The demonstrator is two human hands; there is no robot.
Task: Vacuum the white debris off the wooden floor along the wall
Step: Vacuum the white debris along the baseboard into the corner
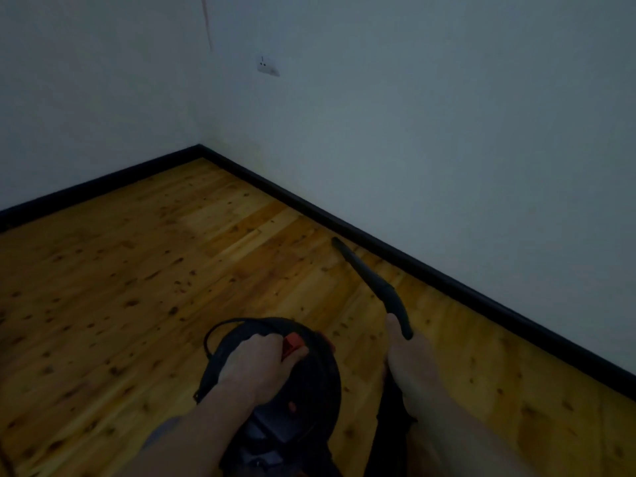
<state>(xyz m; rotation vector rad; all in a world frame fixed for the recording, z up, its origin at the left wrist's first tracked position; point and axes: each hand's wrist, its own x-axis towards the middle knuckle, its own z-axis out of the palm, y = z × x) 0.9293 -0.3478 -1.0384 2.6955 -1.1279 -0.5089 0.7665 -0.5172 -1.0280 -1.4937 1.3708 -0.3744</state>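
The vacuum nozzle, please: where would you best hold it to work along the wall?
Grip the nozzle at its thicker, curved rear end, from behind and above, as the right hand does. It tapers to a thin tip pointing at the floor by the baseboard.

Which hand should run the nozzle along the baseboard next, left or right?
Right. The right hand already holds the black wand, whose tip sits near the black baseboard on that side. The left hand is gripping the top of the vacuum canister, farther from the wall.
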